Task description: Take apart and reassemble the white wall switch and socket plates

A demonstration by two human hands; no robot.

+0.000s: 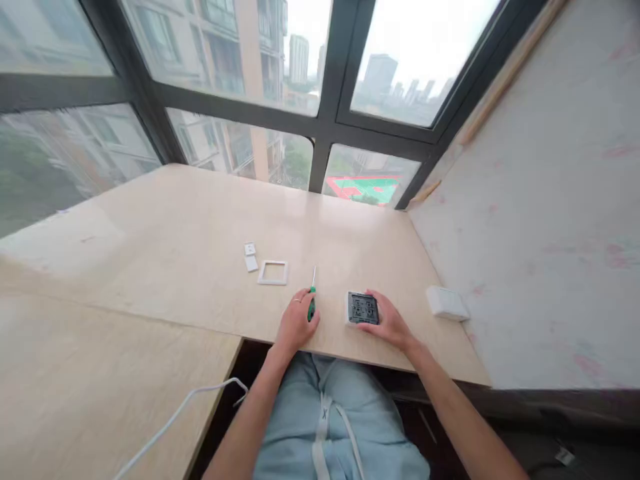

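Lower centre: left hand (296, 325) curled round screwdriver (312, 305), tip away. Right hand (389, 325) pinches switch (363, 309) by its edges, steadying it flat. Frame (273, 283) and caps (251, 264) lie clear, upper left.

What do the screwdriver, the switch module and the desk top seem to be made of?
The screwdriver: thin shaft glints pale, likely bare steel; the green handle under the left hand looks like glossy plastic. The switch module in the right hand: matte dark-grey face, white rim, probably moulded plastic. The desk top: pale wood grain with a soft sheen, likely plywood or veneer.
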